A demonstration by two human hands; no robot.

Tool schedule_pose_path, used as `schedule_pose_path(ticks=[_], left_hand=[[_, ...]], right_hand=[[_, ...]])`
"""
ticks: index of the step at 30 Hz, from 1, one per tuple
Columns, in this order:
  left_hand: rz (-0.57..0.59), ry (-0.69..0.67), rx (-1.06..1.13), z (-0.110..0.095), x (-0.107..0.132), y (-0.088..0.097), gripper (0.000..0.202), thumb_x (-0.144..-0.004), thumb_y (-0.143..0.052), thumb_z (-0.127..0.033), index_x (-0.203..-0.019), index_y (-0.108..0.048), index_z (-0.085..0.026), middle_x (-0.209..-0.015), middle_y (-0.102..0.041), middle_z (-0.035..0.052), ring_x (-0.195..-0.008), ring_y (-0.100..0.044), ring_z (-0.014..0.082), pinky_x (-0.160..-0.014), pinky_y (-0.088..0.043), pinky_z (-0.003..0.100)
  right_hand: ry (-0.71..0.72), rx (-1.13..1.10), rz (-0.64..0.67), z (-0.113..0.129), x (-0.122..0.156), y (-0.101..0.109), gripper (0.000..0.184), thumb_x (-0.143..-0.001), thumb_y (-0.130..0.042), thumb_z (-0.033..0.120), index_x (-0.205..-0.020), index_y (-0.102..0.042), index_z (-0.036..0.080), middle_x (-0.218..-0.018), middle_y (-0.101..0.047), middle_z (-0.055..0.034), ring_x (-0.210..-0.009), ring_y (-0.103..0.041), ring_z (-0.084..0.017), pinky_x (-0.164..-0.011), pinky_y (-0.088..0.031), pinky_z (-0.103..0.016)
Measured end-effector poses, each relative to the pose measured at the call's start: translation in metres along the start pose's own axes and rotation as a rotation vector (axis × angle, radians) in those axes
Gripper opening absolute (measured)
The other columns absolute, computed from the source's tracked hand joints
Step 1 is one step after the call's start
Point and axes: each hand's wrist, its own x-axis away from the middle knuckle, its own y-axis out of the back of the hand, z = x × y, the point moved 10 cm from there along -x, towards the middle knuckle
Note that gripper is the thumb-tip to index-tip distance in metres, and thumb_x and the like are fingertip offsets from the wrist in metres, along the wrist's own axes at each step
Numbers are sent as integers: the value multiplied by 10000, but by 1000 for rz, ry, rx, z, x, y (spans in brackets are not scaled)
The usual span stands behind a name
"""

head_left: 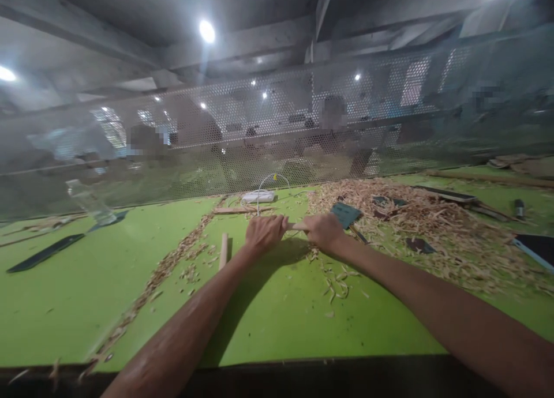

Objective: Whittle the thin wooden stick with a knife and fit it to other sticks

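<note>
My left hand (pixel 267 232) and my right hand (pixel 325 233) are both closed around a pale wooden stick (pixel 296 226), one at each end, above the green tabletop (pixel 277 305). Only a short middle stretch of it shows between my fists. Another pale wooden stick (pixel 224 250) lies on the table to the left of my left hand. Just beyond my right hand is a dark green flat sheet, perhaps sandpaper (pixel 346 214). A few curled wood shavings (pixel 337 282) lie below my right wrist.
A large heap of wood shavings (pixel 415 225) covers the right side. Farther back lies a white power strip (pixel 258 196) with a cable. At left stand a clear bottle (pixel 92 203) and a dark flat strip (pixel 45 252). A perforated metal screen (pixel 259 150) borders the far edge; people sit beyond.
</note>
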Motion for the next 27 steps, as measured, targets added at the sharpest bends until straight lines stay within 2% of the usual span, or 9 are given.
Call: schedule_pose_path(ticks=[5, 9, 12, 16, 19, 21, 23, 26, 27], left_hand=[[69, 149, 241, 28, -9, -13, 342, -1067, -427, -431, -1037, -669, -191, -749, -720, 69, -522, -534, 177, -543, -313, 280], [-188, 301, 142, 73, -6, 24, 239, -1034, -463, -297, -1156, -625, -169, -918, -741, 108, -838, -661, 251, -786, -473, 350], [-204, 383, 43, 96, -2, 36, 251, -970, -499, -211, -1190, -613, -170, -1089, -733, 153, -1092, -641, 309, -912, -493, 411], [-11, 480, -73, 115, -4, 36, 294, -962, -474, -247, -1177, -642, -138, -1221, -686, 224, -1106, -653, 345, -844, -531, 418], [223, 526, -124, 125, -2, 35, 287, -972, -471, -298, -1050, -698, -141, -1081, -731, 217, -921, -707, 323, -730, -544, 387], [307, 504, -118, 127, 5, 39, 267, -948, -545, -354, -856, -712, -167, -913, -751, 177, -805, -711, 302, -707, -547, 383], [357, 473, -110, 128, 22, 42, 360, -898, -640, -460, -672, -658, -181, -782, -733, 151, -730, -699, 292, -704, -552, 401], [693, 366, -40, 122, 71, 14, 518, -899, -615, -520, -499, -543, -197, -542, -633, 108, -521, -611, 224, -645, -543, 389], [729, 375, -29, 123, 85, 12, 508, -879, -634, -504, -484, -527, -204, -498, -604, 94, -481, -582, 205, -614, -534, 365]], right_hand=[[-169, -13, 25, -26, -1, 1, 330, -955, -478, 140, -1081, -782, 119, -850, -745, -112, -690, -596, -184, -611, -325, -275], [-376, -55, -63, -61, 6, 5, 288, -966, -504, 158, -1087, -762, 114, -877, -731, -140, -745, -621, -210, -628, -304, -300], [-415, -75, -124, -71, 8, 4, 283, -969, -515, 171, -1161, -714, 111, -916, -727, -147, -770, -619, -220, -645, -292, -312], [-362, -81, -178, -67, 5, 5, 286, -925, -520, 138, -1161, -681, 127, -969, -729, -134, -843, -614, -240, -707, -316, -307], [-336, -112, -222, -68, 4, 12, 343, -889, -499, 101, -1193, -647, 158, -1037, -720, -124, -956, -608, -259, -795, -356, -291], [-280, -143, -237, -65, 2, 16, 372, -869, -475, 74, -1192, -631, 175, -1123, -709, -122, -1034, -594, -263, -858, -375, -289], [-190, -161, -224, -56, 1, 17, 307, -885, -459, 79, -1111, -645, 171, -1142, -702, -133, -1065, -579, -266, -889, -381, -296], [-115, -167, -189, -44, 3, 14, 190, -942, -475, 150, -961, -664, 154, -1059, -700, -158, -1033, -566, -270, -887, -377, -309], [-99, -172, -186, -42, 3, 14, 184, -953, -485, 173, -942, -668, 149, -1043, -695, -161, -1026, -562, -271, -893, -376, -313]])
